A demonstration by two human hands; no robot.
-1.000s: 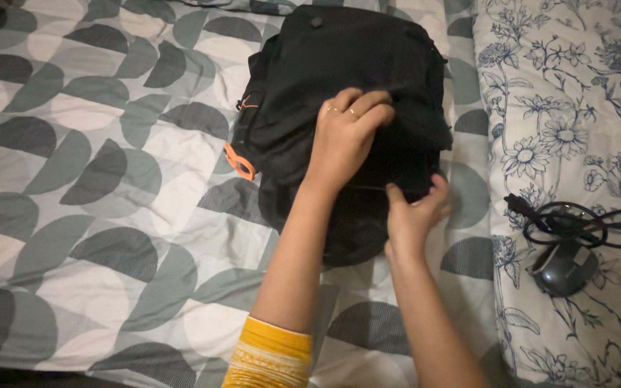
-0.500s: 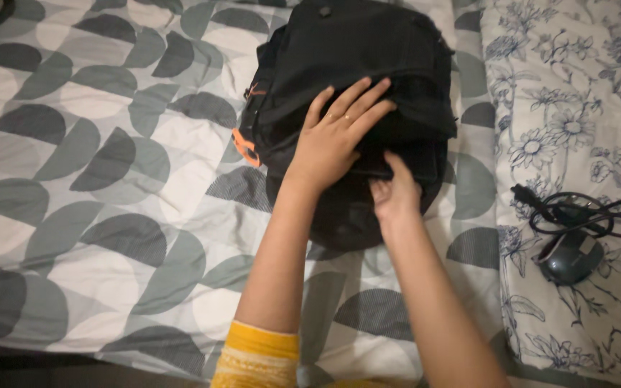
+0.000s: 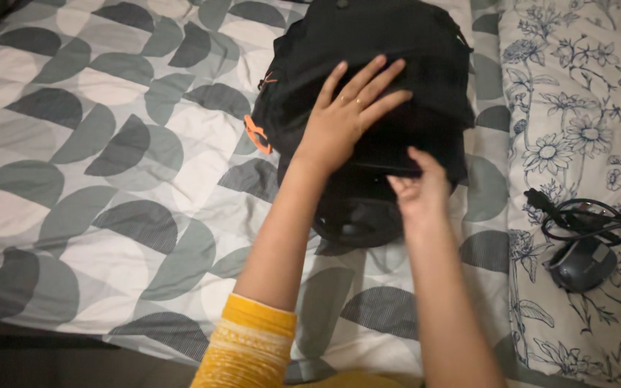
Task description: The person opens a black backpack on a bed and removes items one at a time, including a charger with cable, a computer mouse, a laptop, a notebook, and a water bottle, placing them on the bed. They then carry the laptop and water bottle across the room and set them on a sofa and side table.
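Two hands work a black backpack (image 3: 375, 65) on the patterned bedspread (image 3: 109, 179), its top cut off at twelve o'clock. The left hand (image 3: 346, 118) lies flat, fingers spread; the right hand (image 3: 420, 190) pinches its lower edge at five o'clock, what it grips too dark to make out.

Home, a bedroom. A bed (image 3: 109, 179) is filling almost the whole view, covered with a bedspread (image 3: 95, 215) printed in grey, dark grey and white half-circle shapes. Along the bed's right edge a second cover (image 3: 576, 108) is lying, white with a dark blue flower and leaf print, soft and quilted looking. A black backpack (image 3: 397, 43) with orange tabs is sitting on the bedspread near the bed's far edge. A computer mouse (image 3: 582, 263) with its dark coiled cable (image 3: 591, 219) is resting on the floral cover near the right edge. Lighting is looking dim and warm, indoor. Bedding plus personal items is pointing to a private living space.
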